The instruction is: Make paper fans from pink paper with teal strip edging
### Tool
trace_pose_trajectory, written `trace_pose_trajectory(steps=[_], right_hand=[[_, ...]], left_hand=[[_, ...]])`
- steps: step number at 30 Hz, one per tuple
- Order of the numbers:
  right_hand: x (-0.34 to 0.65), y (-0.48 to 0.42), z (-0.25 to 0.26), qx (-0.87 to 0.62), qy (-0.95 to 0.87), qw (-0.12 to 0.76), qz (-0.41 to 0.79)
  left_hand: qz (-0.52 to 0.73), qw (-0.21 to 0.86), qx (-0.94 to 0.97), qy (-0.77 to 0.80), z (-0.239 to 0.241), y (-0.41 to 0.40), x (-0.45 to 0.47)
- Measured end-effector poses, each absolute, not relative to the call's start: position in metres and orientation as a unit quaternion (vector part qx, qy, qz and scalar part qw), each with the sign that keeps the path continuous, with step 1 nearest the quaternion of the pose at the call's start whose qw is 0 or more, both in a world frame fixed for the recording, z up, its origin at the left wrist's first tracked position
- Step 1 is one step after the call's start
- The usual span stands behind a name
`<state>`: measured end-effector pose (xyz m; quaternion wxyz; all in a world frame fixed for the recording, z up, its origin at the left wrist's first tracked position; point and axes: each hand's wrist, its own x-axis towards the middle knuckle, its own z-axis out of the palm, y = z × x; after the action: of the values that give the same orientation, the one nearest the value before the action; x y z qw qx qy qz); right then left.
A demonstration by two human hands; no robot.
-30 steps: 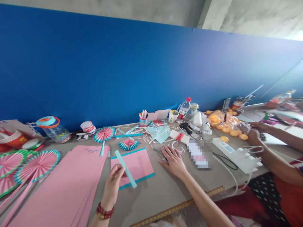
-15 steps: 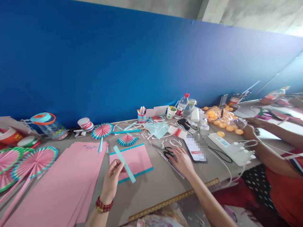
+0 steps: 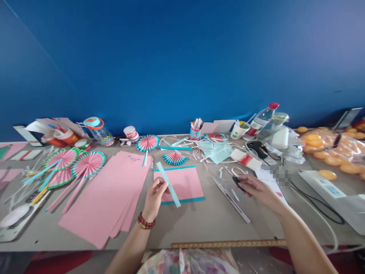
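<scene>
My left hand (image 3: 154, 197) pinches a light blue paper strip (image 3: 169, 184) and holds it slanted above a pink sheet with teal edges (image 3: 182, 183). My right hand (image 3: 255, 189) is closed on the black handles of scissors (image 3: 237, 182), lifted just off the table to the right of that sheet. A metal ruler (image 3: 231, 200) lies on the table under and beside that hand. A stack of pink paper sheets (image 3: 108, 198) lies left of my left hand.
Finished pink and teal paper fans (image 3: 75, 166) lie at the left, smaller ones (image 3: 147, 143) at the back. A pen cup (image 3: 195, 131), a water bottle (image 3: 261, 118), paper scraps, a phone, a power strip (image 3: 327, 186) and a bag of orange balls (image 3: 325, 146) crowd the right.
The view has swung left, so the other person at the right is out of sight. My right hand has taken up the scissors from the table. My left hand still holds the strip.
</scene>
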<state>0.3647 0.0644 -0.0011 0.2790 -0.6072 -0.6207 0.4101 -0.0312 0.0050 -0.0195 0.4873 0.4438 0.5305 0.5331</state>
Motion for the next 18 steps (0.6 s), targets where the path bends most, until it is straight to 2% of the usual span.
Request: trace_pose_trajectory(steps=[6,10,14,16,18], right_hand=[[0.349,0.052,0.011,-0.618,-0.531,0.343,0.467],[0.312,0.024,0.015,-0.482,-0.427,0.452,0.617],[0.264,-0.001,0.012,-0.383,-0.403,0.407,0.725],[0.243,-0.004,0.010,-0.365,-0.428,0.374,0.737],[0.226,-0.002,0.010,-0.361,-0.457,0.383,0.717]], left_hand=[[0.532,0.501,0.448,0.514,-0.017,0.005,-0.028],[0.532,0.493,0.451,0.520,-0.010,0.003,-0.023],[0.508,0.478,0.465,0.545,0.003,0.000,-0.018],[0.499,0.473,0.476,0.548,0.010,-0.002,-0.016],[0.499,0.471,0.483,0.543,0.016,-0.004,-0.014]])
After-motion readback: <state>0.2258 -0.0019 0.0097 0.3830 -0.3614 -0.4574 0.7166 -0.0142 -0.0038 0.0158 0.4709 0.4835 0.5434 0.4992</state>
